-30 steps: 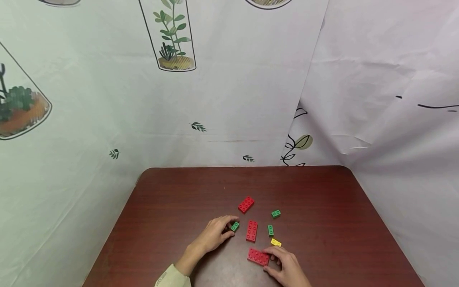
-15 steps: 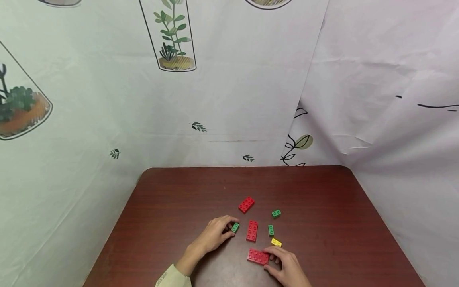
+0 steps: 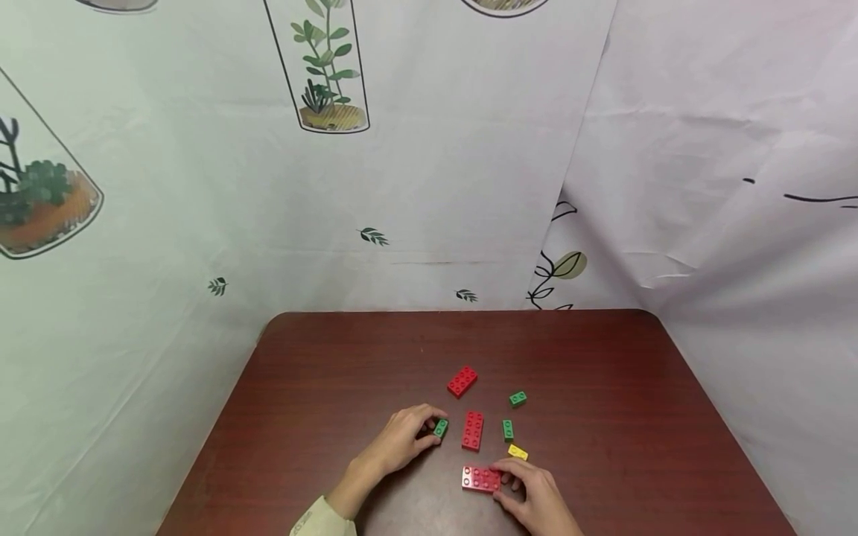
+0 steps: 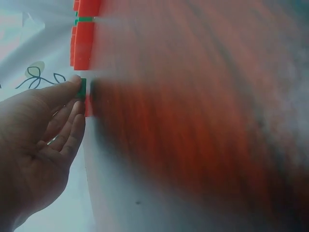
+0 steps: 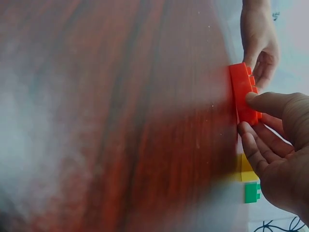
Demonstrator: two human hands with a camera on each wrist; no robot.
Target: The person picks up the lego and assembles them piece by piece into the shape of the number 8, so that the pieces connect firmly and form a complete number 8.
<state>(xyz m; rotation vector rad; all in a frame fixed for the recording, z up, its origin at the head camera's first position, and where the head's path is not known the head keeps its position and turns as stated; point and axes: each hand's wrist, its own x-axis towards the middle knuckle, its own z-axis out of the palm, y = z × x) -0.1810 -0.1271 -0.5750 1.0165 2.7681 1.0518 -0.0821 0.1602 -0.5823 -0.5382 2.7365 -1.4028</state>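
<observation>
My left hand pinches a small green brick between thumb and fingers at the table's middle; the left wrist view shows the thumb on the green brick. Nearer the front, my right hand grips the right end of a red brick with two rows of studs. In the right wrist view that red brick lies between thumb and fingers, slightly tilted off the table. A second red brick lies between the hands, and a third red brick sits farther back.
Two small green bricks, one at the back and one nearer, lie right of the red ones. A yellow brick is just beyond my right fingers. The brown table meets a patterned cloth wall behind.
The green brick in my left hand has turned slightly. In my right hand the red brick has rotated a little, its left end coming nearer me. The other bricks stay put.
</observation>
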